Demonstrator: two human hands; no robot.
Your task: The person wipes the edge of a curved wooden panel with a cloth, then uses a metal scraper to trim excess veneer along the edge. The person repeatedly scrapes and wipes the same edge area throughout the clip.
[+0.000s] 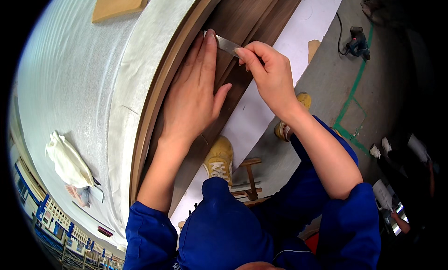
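Head view: right fingers [252,62] pinch a pale strip [227,45]; left fingers [209,60], close together, touch its other end.

Grey floor [329,85] with green tape lines [361,69] and a wooden frame [251,179]

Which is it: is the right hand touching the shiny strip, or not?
Touching: the head view plainly shows the right hand pinching one end of the shiny strip.
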